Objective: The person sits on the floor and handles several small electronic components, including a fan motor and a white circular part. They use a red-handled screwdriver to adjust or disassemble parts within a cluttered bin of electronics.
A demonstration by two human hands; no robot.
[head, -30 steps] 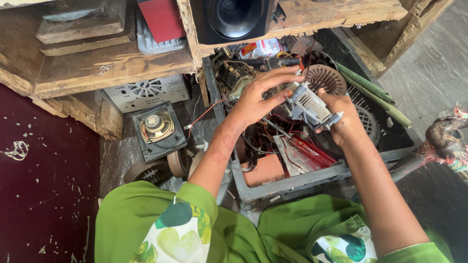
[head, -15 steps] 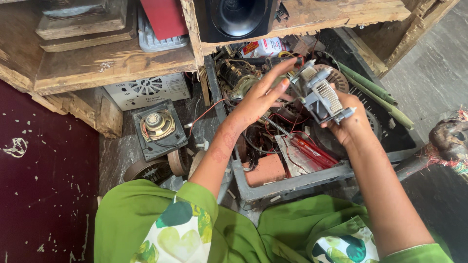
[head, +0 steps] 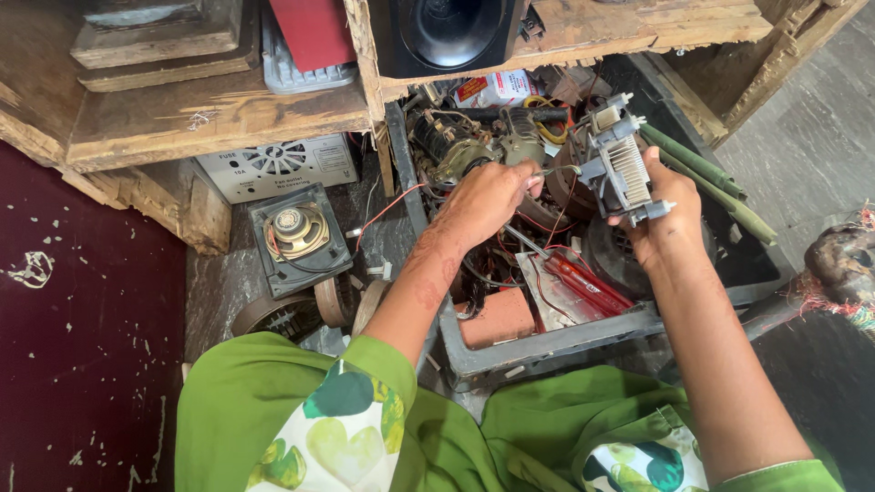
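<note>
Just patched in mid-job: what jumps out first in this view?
The right hand holds up a small grey motor-like part with cooling fins above a grey crate crammed with wires and scrap electronics. The left hand reaches into that tangle at the crate's middle. To the left, a loose speaker driver lies on the floor below a worn wooden shelf.

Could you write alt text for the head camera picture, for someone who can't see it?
A person's right hand holds a small grey motor part above a grey crate of wires and scrap electronics, while the left hand reaches into it. A loose speaker lies nearby.
</note>
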